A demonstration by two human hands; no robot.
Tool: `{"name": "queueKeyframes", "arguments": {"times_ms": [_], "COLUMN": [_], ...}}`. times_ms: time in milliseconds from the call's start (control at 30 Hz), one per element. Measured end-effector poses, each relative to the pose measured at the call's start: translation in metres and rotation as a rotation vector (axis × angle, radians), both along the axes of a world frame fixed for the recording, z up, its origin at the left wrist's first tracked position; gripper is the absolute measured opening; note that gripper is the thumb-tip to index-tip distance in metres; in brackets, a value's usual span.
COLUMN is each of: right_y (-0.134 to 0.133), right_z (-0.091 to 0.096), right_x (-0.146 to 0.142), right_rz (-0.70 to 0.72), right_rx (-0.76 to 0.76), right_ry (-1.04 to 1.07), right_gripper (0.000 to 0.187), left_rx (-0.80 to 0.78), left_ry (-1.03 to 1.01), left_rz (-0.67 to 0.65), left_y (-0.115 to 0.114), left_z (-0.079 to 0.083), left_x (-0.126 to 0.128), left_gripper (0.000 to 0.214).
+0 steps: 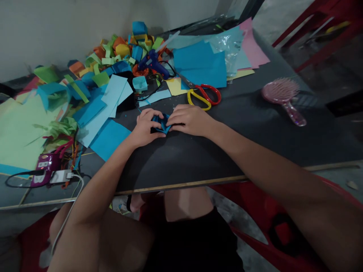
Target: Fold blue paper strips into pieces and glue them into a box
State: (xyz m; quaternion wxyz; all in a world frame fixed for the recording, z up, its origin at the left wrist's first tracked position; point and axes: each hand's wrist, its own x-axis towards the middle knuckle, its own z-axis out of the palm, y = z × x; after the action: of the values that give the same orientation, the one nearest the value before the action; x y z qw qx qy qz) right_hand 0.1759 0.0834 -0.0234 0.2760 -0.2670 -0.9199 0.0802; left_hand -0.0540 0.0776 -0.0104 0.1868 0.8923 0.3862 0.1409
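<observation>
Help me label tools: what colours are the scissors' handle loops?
One yellow loop and one red loop, shown in the head view.

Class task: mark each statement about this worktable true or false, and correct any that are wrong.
1. The left hand and right hand both hold the folded blue paper. True.
2. The hairbrush lies to the right of the scissors. True.
3. The scissors lie nearer the person than the hands do. False: they lie farther away, beyond the right hand.
4. The glue gun lies beside a heap of colourful paper pieces. True.
5. The right hand holds the hairbrush. False: the hairbrush lies on the table, apart from both hands.
</observation>
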Motion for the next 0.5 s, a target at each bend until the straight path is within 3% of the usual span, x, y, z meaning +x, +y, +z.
{"name": "queueKeyframes", "arguments": {"times_ms": [500], "right_y": [0.0009], "right_z": [-0.0006], "right_x": [0.0011], "right_rz": [0.064], "right_rx": [-0.061], "right_ry": [-0.013], "right_gripper": [0.025], "left_rx": [0.015], "left_ry": [0.043], "left_rz": [-0.149], "left_y": [0.0007], "left_z": [0.0085], "left_x": [-0.0028], "left_gripper": [0.014]}}
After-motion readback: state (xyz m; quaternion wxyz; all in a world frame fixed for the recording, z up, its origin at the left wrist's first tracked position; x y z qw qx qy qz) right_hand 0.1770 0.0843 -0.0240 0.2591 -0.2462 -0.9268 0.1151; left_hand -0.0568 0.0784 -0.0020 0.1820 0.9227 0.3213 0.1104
